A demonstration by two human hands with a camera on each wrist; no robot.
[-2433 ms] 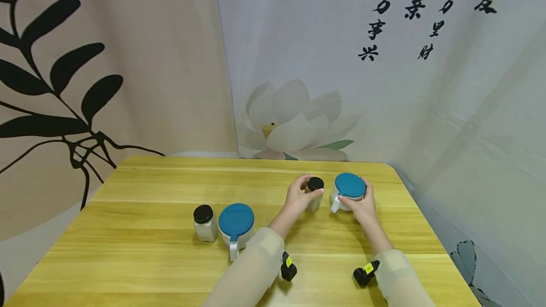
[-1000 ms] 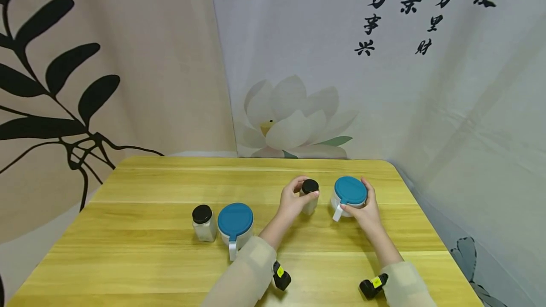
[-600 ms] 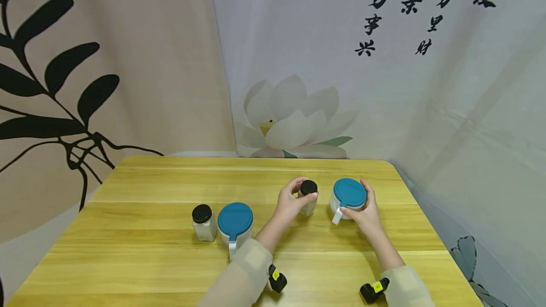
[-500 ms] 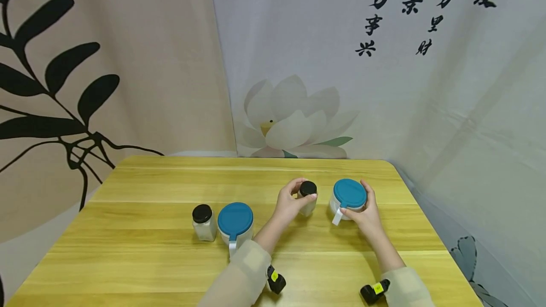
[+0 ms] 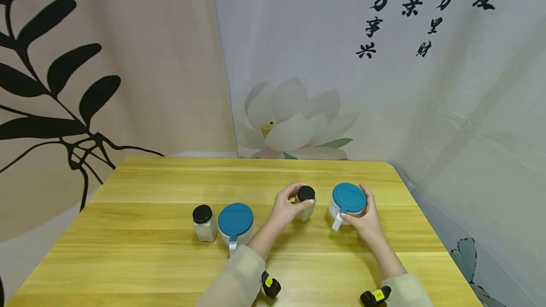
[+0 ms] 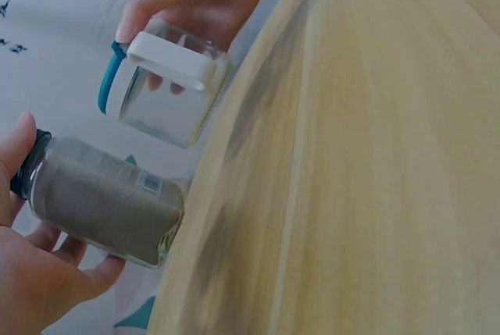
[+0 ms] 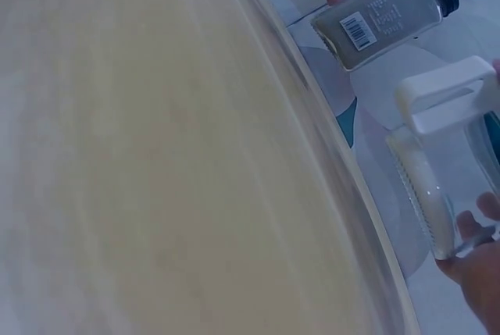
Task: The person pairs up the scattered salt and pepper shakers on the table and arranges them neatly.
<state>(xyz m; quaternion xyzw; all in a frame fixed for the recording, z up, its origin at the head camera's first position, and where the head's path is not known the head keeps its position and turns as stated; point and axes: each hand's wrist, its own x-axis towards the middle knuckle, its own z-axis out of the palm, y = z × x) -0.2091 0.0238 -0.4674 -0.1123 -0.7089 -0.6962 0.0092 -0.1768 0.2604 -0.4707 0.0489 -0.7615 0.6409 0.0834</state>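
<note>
In the head view my left hand (image 5: 282, 210) grips a small square glass jar (image 5: 304, 214) with a black lid, thumb on the near side. The left wrist view shows grey-brown powder filling this jar (image 6: 105, 198) and a barcode on its side. To its right, my right hand (image 5: 370, 221) holds a clear canister (image 5: 349, 197) with a blue lid and a white handle. The handle (image 7: 445, 93) points toward me, and the canister looks nearly see-through in the wrist views. Both containers are about upright, apart from each other. Whether their bases touch the table cannot be told.
On the left of the wooden table (image 5: 149, 259) stand a second black-lidded jar (image 5: 205, 226) and a second blue-lidded canister (image 5: 235, 219), side by side. My left sleeve (image 5: 239, 274) partly covers that canister's handle. A printed curtain (image 5: 298, 60) hangs behind the table's far edge.
Both hands have drawn the jar and the canister slightly toward me; the left hand with its jar has also shifted left. The two containers on the left have stayed put.
</note>
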